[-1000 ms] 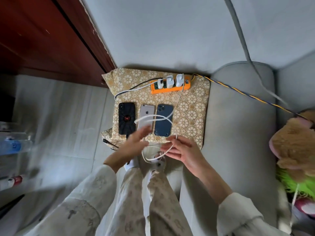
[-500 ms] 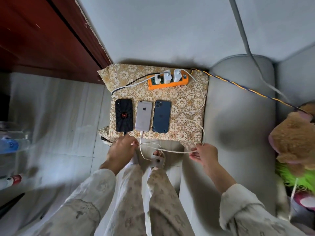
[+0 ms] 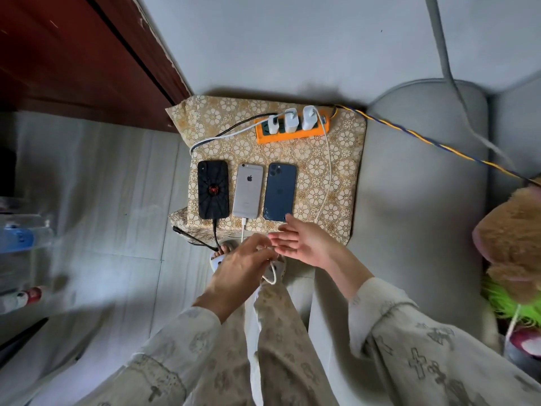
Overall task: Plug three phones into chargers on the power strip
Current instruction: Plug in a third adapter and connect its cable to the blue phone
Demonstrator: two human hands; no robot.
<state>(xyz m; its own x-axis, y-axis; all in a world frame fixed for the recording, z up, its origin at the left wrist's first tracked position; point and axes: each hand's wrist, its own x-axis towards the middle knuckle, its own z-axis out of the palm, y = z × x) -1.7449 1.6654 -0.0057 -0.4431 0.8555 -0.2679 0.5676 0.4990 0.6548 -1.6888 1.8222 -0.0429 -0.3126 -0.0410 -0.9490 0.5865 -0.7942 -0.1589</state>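
Three phones lie face down in a row on a patterned cloth (image 3: 345, 177): a black phone (image 3: 213, 189) with a black cable in its near end, a silver phone (image 3: 247, 190) with a white cable plugged in, and a blue phone (image 3: 279, 191). Behind them an orange power strip (image 3: 289, 133) carries three white chargers (image 3: 291, 121). A white cable (image 3: 328, 171) runs from the right charger down toward my hands. My left hand (image 3: 243, 268) grips a loop of white cable just below the cloth's near edge. My right hand (image 3: 301, 243) is spread with straight fingers, one fingertip at the blue phone's near end.
A grey sofa arm (image 3: 415, 218) flanks the cloth on the right, with a brown plush toy (image 3: 512, 235) at the far right. A yellow-blue cord (image 3: 433, 143) leads off right from the strip. A dark wooden door (image 3: 73, 60) stands at the back left. Bottles (image 3: 20, 238) sit on the floor left.
My right hand let go of the cable and came left from the cloth's right corner to the blue phone's near end. My left hand shifted right and now holds a cable loop.
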